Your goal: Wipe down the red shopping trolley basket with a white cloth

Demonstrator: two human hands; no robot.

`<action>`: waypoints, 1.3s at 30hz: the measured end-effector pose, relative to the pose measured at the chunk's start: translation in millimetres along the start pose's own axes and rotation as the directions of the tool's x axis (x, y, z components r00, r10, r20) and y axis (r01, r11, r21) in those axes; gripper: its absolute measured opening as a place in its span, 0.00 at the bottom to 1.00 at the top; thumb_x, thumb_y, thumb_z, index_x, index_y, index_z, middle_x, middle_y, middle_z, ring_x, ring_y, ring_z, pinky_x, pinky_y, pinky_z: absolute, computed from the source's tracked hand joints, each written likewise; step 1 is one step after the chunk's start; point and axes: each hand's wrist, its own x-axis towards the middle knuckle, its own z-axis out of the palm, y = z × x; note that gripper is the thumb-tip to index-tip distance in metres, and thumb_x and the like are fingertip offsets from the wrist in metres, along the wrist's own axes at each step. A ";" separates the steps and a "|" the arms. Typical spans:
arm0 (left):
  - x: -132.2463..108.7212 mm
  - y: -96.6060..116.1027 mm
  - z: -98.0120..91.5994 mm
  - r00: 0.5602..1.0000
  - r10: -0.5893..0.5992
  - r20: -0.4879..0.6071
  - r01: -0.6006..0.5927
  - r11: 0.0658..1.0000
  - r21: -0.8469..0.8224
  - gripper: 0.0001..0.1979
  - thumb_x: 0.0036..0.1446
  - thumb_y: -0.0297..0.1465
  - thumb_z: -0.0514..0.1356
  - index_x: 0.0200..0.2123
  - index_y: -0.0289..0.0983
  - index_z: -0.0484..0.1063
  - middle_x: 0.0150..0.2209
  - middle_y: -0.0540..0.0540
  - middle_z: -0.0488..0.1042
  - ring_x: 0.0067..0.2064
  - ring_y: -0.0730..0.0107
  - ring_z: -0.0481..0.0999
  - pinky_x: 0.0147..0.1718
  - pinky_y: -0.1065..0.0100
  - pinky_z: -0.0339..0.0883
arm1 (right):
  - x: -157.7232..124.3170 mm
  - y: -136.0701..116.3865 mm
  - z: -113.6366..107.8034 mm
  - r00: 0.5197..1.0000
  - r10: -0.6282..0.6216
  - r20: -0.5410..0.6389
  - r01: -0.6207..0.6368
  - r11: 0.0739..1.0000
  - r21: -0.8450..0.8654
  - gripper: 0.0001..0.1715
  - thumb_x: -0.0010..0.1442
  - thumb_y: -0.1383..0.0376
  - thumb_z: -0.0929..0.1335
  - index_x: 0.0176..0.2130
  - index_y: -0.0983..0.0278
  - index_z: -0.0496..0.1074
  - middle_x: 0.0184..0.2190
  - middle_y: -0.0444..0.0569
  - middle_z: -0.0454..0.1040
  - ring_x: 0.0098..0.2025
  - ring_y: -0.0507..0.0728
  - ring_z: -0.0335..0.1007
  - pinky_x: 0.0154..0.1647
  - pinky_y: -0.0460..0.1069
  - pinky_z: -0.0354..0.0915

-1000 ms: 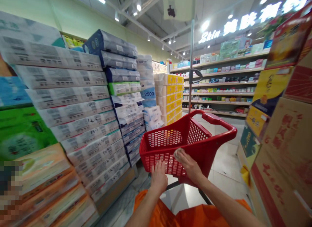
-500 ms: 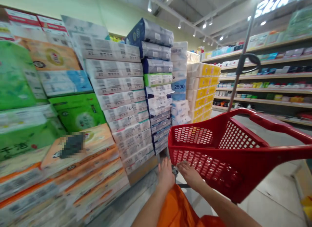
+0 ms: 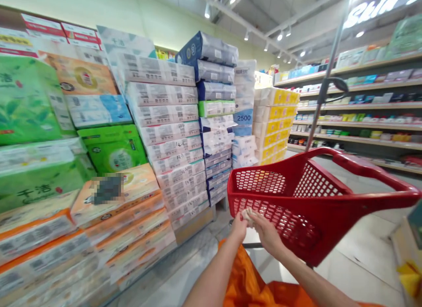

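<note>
My left hand [image 3: 240, 228] and my right hand [image 3: 266, 231] meet in front of me, fingers closed. Between them is a small crumpled whitish cloth [image 3: 248, 216]; whether it is fabric or paper tissue I cannot tell. Both hands appear to grip it. Just beyond them stands a red shopping cart [image 3: 296, 206] with perforated walls, its handle at the right. Part of its near wall is hidden by my right hand. Orange fabric [image 3: 249, 276] lies below my forearms.
Tall stacks of tissue packs [image 3: 168, 131] line the left side. Green packs [image 3: 29, 100] and orange packs [image 3: 132, 197] are nearer, with a blurred dark patch on top. A metal pole [image 3: 321, 91] rises behind the cart. Stocked shelves [image 3: 356, 104] stand at the right.
My hands have come together and closed; earlier they were apart with fingers stretched. The whitish cloth now shows between them. The view has shifted slightly left.
</note>
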 end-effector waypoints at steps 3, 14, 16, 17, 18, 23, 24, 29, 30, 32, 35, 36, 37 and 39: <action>-1.8 3.9 21.3 0.995 -0.058 0.085 0.066 0.993 -0.096 0.11 0.49 0.31 0.50 0.36 0.35 0.66 0.31 0.45 0.74 0.33 0.68 0.74 0.34 0.67 0.66 | 3.9 -13.6 -11.8 0.982 0.083 -0.169 -0.080 0.996 0.026 0.24 0.59 0.70 0.54 0.51 0.61 0.66 0.53 0.53 0.63 0.55 0.57 0.59 0.53 0.56 0.60; 26.0 25.6 -43.9 0.996 -0.071 -0.047 0.073 0.996 0.054 0.20 0.45 0.23 0.49 0.43 0.37 0.66 0.43 0.46 0.73 0.42 0.71 0.72 0.37 0.71 0.64 | 80.0 -22.4 -8.5 0.898 -0.430 0.092 0.407 0.734 -0.543 0.33 0.53 0.79 0.55 0.59 0.68 0.53 0.59 0.52 0.53 0.62 0.58 0.39 0.59 0.55 0.51; 34.8 18.7 -55.7 0.991 -0.065 -0.114 0.084 0.982 0.169 0.23 0.46 0.21 0.49 0.48 0.34 0.64 0.50 0.43 0.68 0.49 0.71 0.68 0.44 0.72 0.60 | 87.4 -15.9 6.1 0.885 -0.441 0.152 0.449 0.716 -0.534 0.32 0.54 0.78 0.57 0.58 0.69 0.54 0.58 0.53 0.55 0.62 0.58 0.41 0.59 0.56 0.50; 37.6 12.9 -58.9 0.988 -0.067 -0.139 0.097 0.969 0.226 0.23 0.47 0.20 0.49 0.49 0.31 0.62 0.51 0.41 0.67 0.51 0.70 0.66 0.47 0.72 0.58 | 82.9 -10.3 15.1 0.881 -0.436 0.185 0.464 0.718 -0.519 0.31 0.54 0.77 0.58 0.57 0.69 0.55 0.57 0.54 0.57 0.61 0.58 0.44 0.59 0.55 0.51; 39.2 6.2 -60.4 0.986 -0.071 -0.154 0.113 0.953 0.281 0.24 0.47 0.20 0.49 0.50 0.29 0.61 0.52 0.39 0.65 0.53 0.69 0.65 0.49 0.72 0.56 | 74.0 -4.2 23.8 0.882 -0.419 0.215 0.468 0.727 -0.502 0.29 0.55 0.77 0.58 0.56 0.70 0.57 0.55 0.54 0.61 0.59 0.58 0.48 0.58 0.55 0.53; 37.4 -17.9 -50.9 0.990 -0.062 -0.128 0.118 0.861 0.495 0.24 0.48 0.20 0.51 0.51 0.28 0.61 0.53 0.38 0.65 0.53 0.68 0.64 0.50 0.73 0.55 | 31.3 7.6 26.2 0.886 -0.385 0.260 0.464 0.757 -0.460 0.23 0.57 0.75 0.59 0.53 0.68 0.62 0.49 0.53 0.68 0.56 0.56 0.56 0.54 0.52 0.60; 36.7 -18.4 -47.3 0.992 -0.048 -0.120 0.105 0.842 0.529 0.23 0.48 0.20 0.51 0.51 0.28 0.61 0.52 0.38 0.66 0.53 0.67 0.64 0.50 0.72 0.56 | 32.8 5.5 16.7 0.876 -0.420 0.237 0.482 0.746 -0.459 0.25 0.58 0.75 0.59 0.55 0.67 0.60 0.51 0.53 0.66 0.58 0.57 0.53 0.55 0.53 0.58; 28.9 -8.9 -24.9 0.996 0.061 -0.072 0.002 0.748 0.664 0.23 0.48 0.20 0.51 0.50 0.31 0.62 0.51 0.40 0.67 0.53 0.67 0.64 0.50 0.70 0.55 | 38.4 13.7 -26.0 0.891 -0.452 0.046 0.400 0.731 -0.553 0.27 0.58 0.76 0.57 0.57 0.68 0.56 0.55 0.53 0.60 0.61 0.60 0.44 0.58 0.57 0.53; 26.3 -6.8 -19.9 0.995 0.080 -0.061 -0.016 0.728 0.686 0.23 0.48 0.20 0.51 0.50 0.32 0.62 0.51 0.41 0.67 0.53 0.67 0.64 0.50 0.70 0.55 | 29.9 20.7 -27.8 0.902 -0.429 0.054 0.381 0.729 -0.569 0.27 0.58 0.77 0.57 0.57 0.68 0.57 0.54 0.53 0.62 0.60 0.60 0.47 0.57 0.57 0.55; 20.9 -2.9 -9.9 0.994 0.104 -0.040 -0.044 0.694 0.719 0.24 0.47 0.20 0.51 0.51 0.32 0.62 0.52 0.41 0.65 0.53 0.67 0.63 0.51 0.70 0.54 | 8.5 34.1 -27.9 0.921 -0.373 0.113 0.366 0.728 -0.580 0.26 0.57 0.77 0.56 0.54 0.67 0.61 0.50 0.52 0.67 0.57 0.58 0.54 0.54 0.54 0.61; 15.4 4.4 4.9 0.990 0.138 0.007 -0.093 0.624 0.776 0.26 0.47 0.21 0.51 0.53 0.33 0.60 0.54 0.42 0.62 0.55 0.67 0.60 0.52 0.70 0.52 | -6.6 40.0 -37.7 0.925 -0.357 0.128 0.364 0.737 -0.569 0.26 0.58 0.76 0.56 0.54 0.65 0.61 0.50 0.51 0.67 0.57 0.57 0.54 0.53 0.53 0.62; 14.3 7.4 10.1 0.987 0.155 0.028 -0.115 0.588 0.800 0.26 0.48 0.21 0.51 0.53 0.33 0.59 0.55 0.42 0.62 0.55 0.67 0.60 0.53 0.69 0.52 | -3.9 38.2 -45.6 0.923 -0.372 0.095 0.356 0.740 -0.570 0.26 0.58 0.76 0.56 0.55 0.65 0.60 0.52 0.51 0.65 0.59 0.58 0.51 0.54 0.54 0.60; 13.3 10.6 15.6 0.984 0.173 0.047 -0.136 0.550 0.824 0.26 0.48 0.22 0.51 0.54 0.34 0.58 0.56 0.42 0.61 0.56 0.67 0.59 0.53 0.69 0.52 | 1.1 36.1 -54.7 0.925 -0.378 0.046 0.333 0.745 -0.578 0.27 0.59 0.76 0.56 0.56 0.65 0.58 0.54 0.51 0.62 0.60 0.58 0.47 0.56 0.55 0.58; 11.3 16.4 27.3 0.975 0.207 0.083 -0.176 0.481 0.859 0.26 0.49 0.23 0.50 0.54 0.35 0.57 0.56 0.43 0.60 0.56 0.67 0.59 0.53 0.68 0.51 | 10.0 35.2 -71.0 0.933 -0.355 -0.061 0.250 0.760 -0.600 0.28 0.59 0.76 0.55 0.58 0.65 0.54 0.57 0.51 0.57 0.61 0.59 0.44 0.59 0.57 0.53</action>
